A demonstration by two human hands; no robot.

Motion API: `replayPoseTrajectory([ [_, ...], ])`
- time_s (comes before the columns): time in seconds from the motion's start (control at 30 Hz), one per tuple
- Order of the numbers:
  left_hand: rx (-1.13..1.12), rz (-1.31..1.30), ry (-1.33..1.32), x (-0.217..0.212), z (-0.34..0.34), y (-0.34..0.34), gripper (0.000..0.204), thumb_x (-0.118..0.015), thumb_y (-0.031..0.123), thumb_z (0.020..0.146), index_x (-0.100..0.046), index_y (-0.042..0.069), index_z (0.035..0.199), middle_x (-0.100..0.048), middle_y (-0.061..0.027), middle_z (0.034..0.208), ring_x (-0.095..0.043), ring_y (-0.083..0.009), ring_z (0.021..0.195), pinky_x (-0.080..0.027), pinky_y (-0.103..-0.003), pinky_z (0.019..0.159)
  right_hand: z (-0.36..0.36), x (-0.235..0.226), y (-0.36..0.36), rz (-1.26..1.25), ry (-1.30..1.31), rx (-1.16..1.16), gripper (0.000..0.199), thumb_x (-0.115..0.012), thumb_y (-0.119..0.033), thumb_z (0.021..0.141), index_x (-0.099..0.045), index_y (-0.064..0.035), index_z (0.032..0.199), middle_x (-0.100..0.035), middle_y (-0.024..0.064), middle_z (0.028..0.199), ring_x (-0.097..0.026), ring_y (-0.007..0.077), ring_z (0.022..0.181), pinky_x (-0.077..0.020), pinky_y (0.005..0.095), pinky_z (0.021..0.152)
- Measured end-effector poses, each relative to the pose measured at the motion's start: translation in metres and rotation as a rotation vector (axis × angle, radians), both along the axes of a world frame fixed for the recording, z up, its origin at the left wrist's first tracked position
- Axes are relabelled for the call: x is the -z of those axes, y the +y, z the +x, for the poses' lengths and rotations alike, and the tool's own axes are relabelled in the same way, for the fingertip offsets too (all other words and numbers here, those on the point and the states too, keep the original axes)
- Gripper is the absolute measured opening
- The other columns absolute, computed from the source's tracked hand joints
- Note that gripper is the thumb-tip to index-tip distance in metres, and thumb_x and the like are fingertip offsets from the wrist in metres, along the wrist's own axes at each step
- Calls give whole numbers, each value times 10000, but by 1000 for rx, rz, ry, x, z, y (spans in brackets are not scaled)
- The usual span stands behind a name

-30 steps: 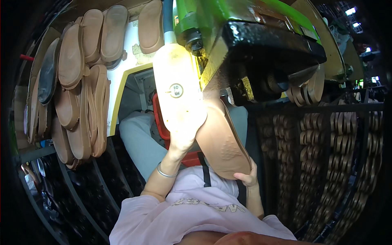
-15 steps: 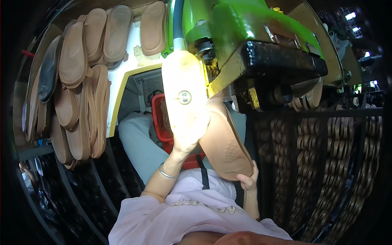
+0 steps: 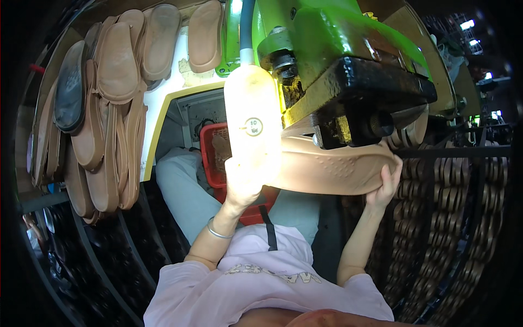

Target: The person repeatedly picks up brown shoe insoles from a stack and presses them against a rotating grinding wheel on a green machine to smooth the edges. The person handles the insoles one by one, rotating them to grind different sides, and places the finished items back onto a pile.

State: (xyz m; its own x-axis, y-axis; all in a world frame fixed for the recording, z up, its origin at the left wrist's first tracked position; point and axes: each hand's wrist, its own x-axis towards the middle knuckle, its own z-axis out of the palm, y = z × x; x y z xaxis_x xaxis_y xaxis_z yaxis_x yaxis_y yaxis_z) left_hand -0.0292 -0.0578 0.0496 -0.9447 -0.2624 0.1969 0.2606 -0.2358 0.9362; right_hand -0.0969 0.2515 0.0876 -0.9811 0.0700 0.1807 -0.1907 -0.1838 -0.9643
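A tan shoe sole (image 3: 327, 171) with a bumpy patch lies sideways in front of me, its upper edge up against the underside of a green and black machine (image 3: 376, 82). My right hand (image 3: 385, 184) is closed on the sole's right end, fingers over the edge and thumb along it. At its left end is my left hand (image 3: 243, 188), closed on the sole, though its fingers are partly lost behind a glaring lamp (image 3: 253, 103). The lamp hangs on a dark blue neck (image 3: 247, 27).
Several tan soles (image 3: 117, 65) and a dark one (image 3: 71, 87) are piled at the left. One tan sole (image 3: 205, 38) lies near the machine. A red bin (image 3: 206, 158) stands below, between my legs. Racks of stacked soles (image 3: 452, 196) stand at the right.
The sole has swung from a steep slant to nearly level and moved up under the machine. My right hand has moved up and to the right with it; my left hand stays nearly in place.
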Motion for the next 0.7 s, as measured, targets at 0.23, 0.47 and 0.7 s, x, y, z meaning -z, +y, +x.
replayPoseTrajectory([
  [0.23,-258,32,-71,-10,9,-9,266,-604,71,839,-624,-94,1047,-685,-122,915,-650,-156,827,-511,-271,764,-50,-13,-44,-84,-68,-95,333,-574,-62,883,-461,-35,1195,-576,90,1128,-566,181,1039,-458,315,921],
  [0.47,-191,130,-149,-14,31,-43,314,-574,99,861,-568,-135,1071,-655,-116,962,-627,-133,844,-486,-230,782,-48,-6,-79,-161,-130,-196,315,-569,-28,876,-476,-39,1177,-581,70,1105,-562,164,1017,-450,304,912],
  [0.7,-293,201,-224,0,54,-69,303,-621,126,872,-599,-92,1082,-652,-83,934,-595,-104,821,-473,-229,742,-30,-2,-115,-171,-111,-205,258,-514,15,854,-574,6,1106,-621,64,1009,-593,143,898,-470,272,831],
])
